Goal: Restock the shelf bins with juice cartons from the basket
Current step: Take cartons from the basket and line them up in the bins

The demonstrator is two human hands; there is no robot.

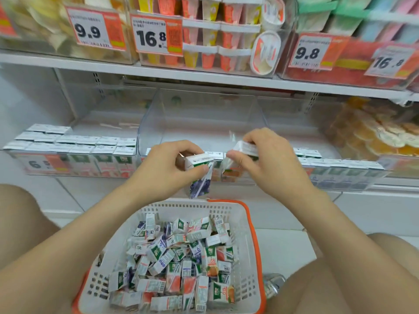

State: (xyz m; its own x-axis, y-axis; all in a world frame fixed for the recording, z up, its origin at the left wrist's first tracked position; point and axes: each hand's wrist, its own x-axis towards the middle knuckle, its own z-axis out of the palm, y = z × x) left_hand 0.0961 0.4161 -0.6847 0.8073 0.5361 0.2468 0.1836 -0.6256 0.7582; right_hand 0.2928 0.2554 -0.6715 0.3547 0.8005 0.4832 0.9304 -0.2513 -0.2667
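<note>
Blueberry carton (200, 175): a small rectangular paperboard juice box, white top, green band and dark purple fruit print, pinched between the thumb and fingers of the left hand (166, 165); it tilts, lower end down, above the basket's far rim and in front of the middle bin.
Orange carton (235, 162): a second box with orange print, its top blurred, clasped at its upper end by the right hand (260, 158), fingers curled over it at the middle bin's front edge.
Middle bin (204, 118): clear hard plastic with slanted glossy walls, mostly hollow; a few carton tops show along its front, behind the hands.
Left bin (74, 159): transparent, packed with upright cartons in neat rows, flat white tops showing; a price card reading 6 is on its front.
Right bin (344, 171): clear-fronted, with rows of green-and-blue cartons.
Basket (247, 225): white perforated plastic with an orange rim, on the floor between the person's bare knees, holding a loose jumble of small cartons in purple, orange and pink prints.
Upper shelf (158, 72): a white metal ledge carrying clear tubs of packaged cups, with orange-and-white price tags 9.9, 16.8, 9.8 and 16.8.
Far right: a bin of round orange-and-white sweets (381, 134), blurred.
</note>
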